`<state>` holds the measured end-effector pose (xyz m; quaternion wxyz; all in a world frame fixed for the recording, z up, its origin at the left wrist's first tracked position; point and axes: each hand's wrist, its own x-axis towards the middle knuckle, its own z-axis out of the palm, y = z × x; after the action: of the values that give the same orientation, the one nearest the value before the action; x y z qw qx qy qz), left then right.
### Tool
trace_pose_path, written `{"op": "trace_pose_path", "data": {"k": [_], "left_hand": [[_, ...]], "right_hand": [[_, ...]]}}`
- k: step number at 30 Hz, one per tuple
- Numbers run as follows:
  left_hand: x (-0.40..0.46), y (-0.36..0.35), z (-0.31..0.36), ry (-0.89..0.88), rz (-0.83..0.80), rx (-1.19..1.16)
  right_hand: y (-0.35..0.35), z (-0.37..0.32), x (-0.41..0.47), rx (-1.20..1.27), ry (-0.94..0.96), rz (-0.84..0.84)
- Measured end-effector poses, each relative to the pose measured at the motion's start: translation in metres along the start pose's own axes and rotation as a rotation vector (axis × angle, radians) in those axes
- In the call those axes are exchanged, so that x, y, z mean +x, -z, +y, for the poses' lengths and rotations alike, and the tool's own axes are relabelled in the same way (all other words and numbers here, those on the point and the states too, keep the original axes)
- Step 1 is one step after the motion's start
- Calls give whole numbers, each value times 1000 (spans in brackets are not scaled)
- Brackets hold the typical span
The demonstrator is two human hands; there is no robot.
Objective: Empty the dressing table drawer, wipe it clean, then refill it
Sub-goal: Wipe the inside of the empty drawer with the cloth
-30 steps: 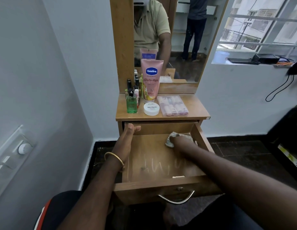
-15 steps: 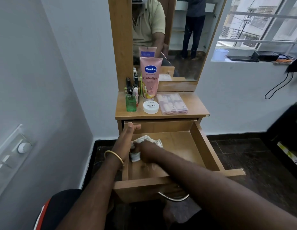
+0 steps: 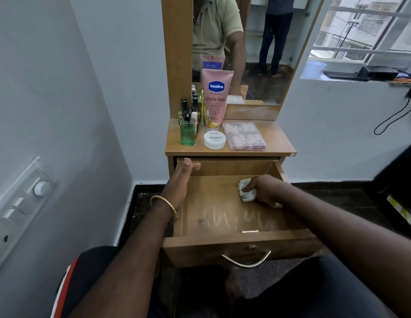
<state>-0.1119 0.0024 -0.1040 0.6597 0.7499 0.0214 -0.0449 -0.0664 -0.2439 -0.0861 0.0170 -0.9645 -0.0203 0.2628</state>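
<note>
Wiping stage now: the right hand (image 3: pixel 265 190) presses a bunched cloth (image 3: pixel 245 193) clutched in its fingers at three o'clock on the emptied drawer (image 3: pixel 222 242) floor, left hand (image 3: pixel 179 180) gripping the nine o'clock wall, and dusty streaks at six o'clock want the next pass.

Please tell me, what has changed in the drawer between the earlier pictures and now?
The right hand carried the cloth from the drawer's back right to its left side, then back to the right, wiping. The left hand kept gripping the drawer's left wall. The toiletries on top stayed put.
</note>
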Motion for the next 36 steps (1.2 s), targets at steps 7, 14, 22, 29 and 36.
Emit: {"op": "trace_pose_path", "data": {"k": [7,14,22,29,36], "left_hand": [[2,-1,-1,7,3,-3],[2,0,-1,-8,-23,-28],[6,1,-7,1,-18,-49],[3,0,-3,13,-32,-7],[-1,-2,2,20,-23,27]], "right_hand": [[-17,-78,-8,66,-210,-23],[-31,-143,-15,21,52,-1],[-21,-80,-5,44,212,-198],[-4,-17,-1,24,-87,-95],[-22,-73,-25,-72,-174,-46]]}}
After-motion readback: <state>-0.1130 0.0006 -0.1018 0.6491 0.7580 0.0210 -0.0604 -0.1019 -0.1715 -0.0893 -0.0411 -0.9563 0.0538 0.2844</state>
